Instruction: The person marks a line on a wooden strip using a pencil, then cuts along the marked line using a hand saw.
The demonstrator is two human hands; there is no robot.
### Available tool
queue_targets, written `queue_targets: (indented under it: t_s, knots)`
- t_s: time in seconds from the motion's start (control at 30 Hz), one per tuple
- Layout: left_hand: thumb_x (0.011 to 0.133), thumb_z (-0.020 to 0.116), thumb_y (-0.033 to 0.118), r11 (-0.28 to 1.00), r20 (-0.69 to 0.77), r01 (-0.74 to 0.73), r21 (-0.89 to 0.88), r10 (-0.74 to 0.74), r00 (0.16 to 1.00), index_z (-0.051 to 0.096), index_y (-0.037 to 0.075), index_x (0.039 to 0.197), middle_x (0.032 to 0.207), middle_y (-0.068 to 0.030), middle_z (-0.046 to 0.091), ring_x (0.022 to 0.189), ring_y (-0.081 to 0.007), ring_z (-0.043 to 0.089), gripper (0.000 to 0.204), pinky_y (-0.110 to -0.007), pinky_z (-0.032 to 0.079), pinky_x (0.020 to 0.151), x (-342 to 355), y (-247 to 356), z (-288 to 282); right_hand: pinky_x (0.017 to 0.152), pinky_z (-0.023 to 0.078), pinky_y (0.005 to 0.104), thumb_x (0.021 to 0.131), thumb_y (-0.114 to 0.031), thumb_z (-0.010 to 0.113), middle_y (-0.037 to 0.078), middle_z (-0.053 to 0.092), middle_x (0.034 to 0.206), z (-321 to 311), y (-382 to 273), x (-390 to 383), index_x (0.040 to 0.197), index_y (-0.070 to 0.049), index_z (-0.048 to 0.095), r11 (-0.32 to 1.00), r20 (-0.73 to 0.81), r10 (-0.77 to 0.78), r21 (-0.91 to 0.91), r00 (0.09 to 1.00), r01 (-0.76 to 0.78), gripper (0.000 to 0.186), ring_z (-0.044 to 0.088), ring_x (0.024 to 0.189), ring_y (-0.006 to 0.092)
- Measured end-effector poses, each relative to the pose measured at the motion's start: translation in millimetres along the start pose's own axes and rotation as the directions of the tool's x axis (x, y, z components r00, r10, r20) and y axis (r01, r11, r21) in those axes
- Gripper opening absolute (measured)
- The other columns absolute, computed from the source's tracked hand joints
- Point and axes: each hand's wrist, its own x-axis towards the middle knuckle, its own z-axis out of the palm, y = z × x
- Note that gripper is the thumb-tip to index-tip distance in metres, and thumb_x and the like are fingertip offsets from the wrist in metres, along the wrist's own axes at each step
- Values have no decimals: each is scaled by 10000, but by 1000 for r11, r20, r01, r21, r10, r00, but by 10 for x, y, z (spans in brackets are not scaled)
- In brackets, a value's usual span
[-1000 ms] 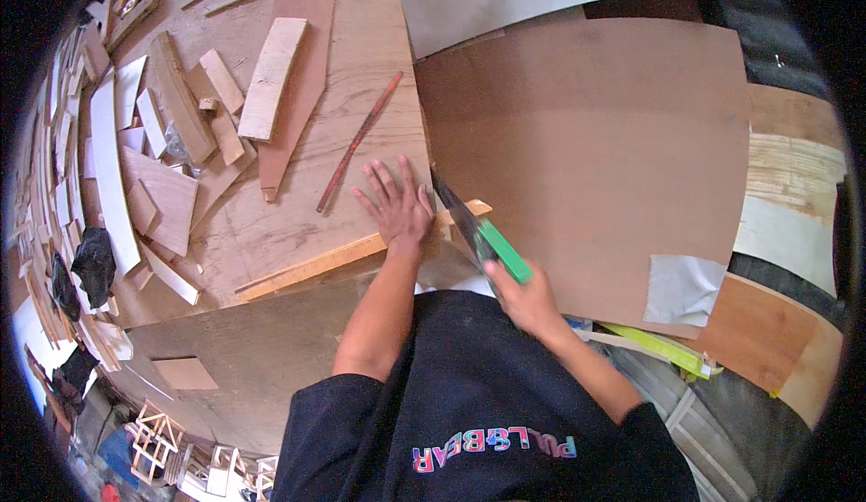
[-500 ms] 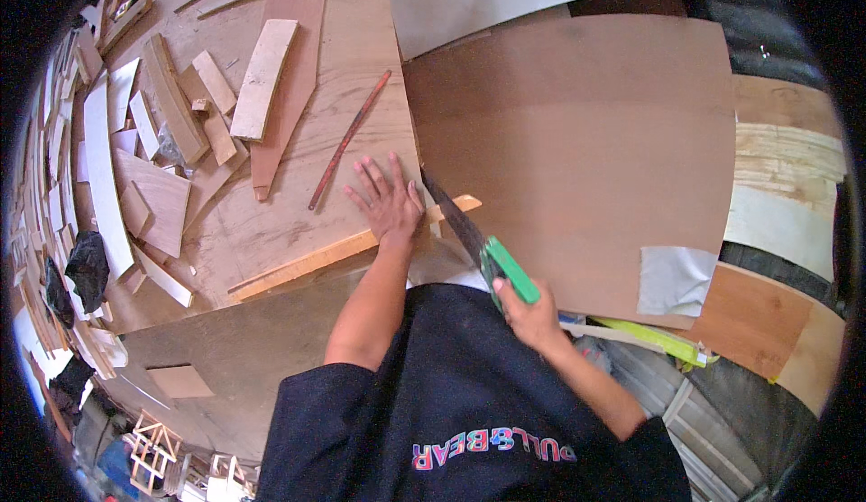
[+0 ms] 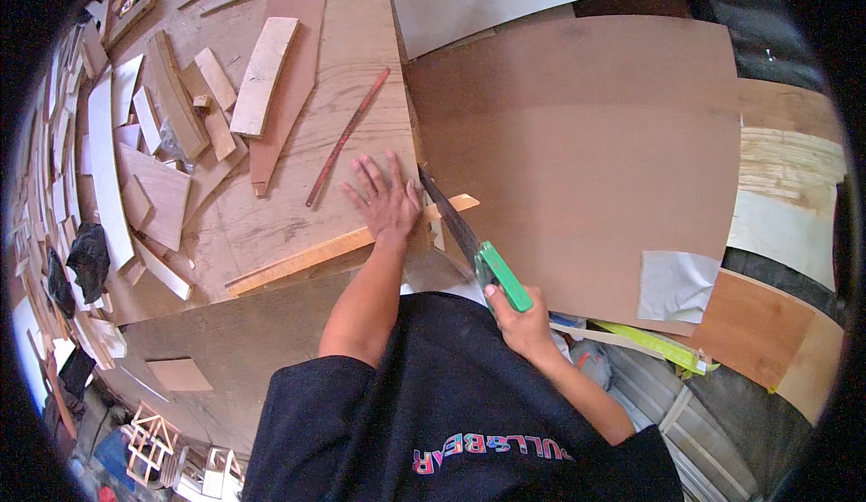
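My left hand (image 3: 388,200) lies flat on the plywood tabletop (image 3: 352,42) with its fingers spread, its heel and wrist over a narrow wooden strip (image 3: 307,257). One end of that strip sticks out past the table's right edge. In my right hand (image 3: 521,317) is the green handle of a handsaw (image 3: 465,231), fingers wrapped round it. The dark blade slants up and left across the overhanging strip, close to the left hand's thumb. Beyond the left fingertips lies a thin reddish rod (image 3: 347,137).
Wood offcuts (image 3: 176,96) lie scattered over the table's left side, with black plastic (image 3: 88,263) among them. A large brown board (image 3: 577,150) spreads to the right, bearing a grey-white patch (image 3: 678,285). A yellow-green bar (image 3: 663,347) sits by its near edge.
The saw and my right hand have shifted slightly back toward my body. My left hand stays flat in its place on the table.
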Motion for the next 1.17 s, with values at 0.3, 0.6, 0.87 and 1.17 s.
queue_targets:
  t_s: [0.3,0.6,0.87,1.17]
  knots:
    - [1052,441,475,999,-16,-20,51,21,1000,188,220,1688,1726,-277,45,1603,-463,-45,730,-724,-38,1225,74,68,41,507,350,324,1003,-281,702,-49,470,590,425,70,715,723,-30,600,966,-102,-230,98,968,240,389,428,562,72]
    - [1068,430,475,1000,-31,-8,-12,7,999,237,210,1676,1731,-258,73,1608,-445,-2,691,-713,-29,1230,-69,51,37,444,354,295,1003,-261,706,-50,493,580,-313,-372,429,691,-85,567,887,38,362,294,931,-357,384,429,465,80]
    - [1069,429,481,1000,-157,-11,16,13,988,320,193,1651,1710,-234,205,1605,-404,121,658,-681,28,1250,-81,75,94,568,421,357,998,-285,701,-13,545,645,-92,-19,140,806,-7,642,992,37,-33,122,999,28,343,475,618,112]
    - [832,745,636,928,319,-287,-237,354,879,448,185,1583,1645,-146,386,1562,-350,276,925,-600,180,1264,-636,-423,28,601,463,374,1001,-274,684,23,619,685,161,622,-234,895,-26,704,964,-69,-20,263,997,37,270,532,615,145]
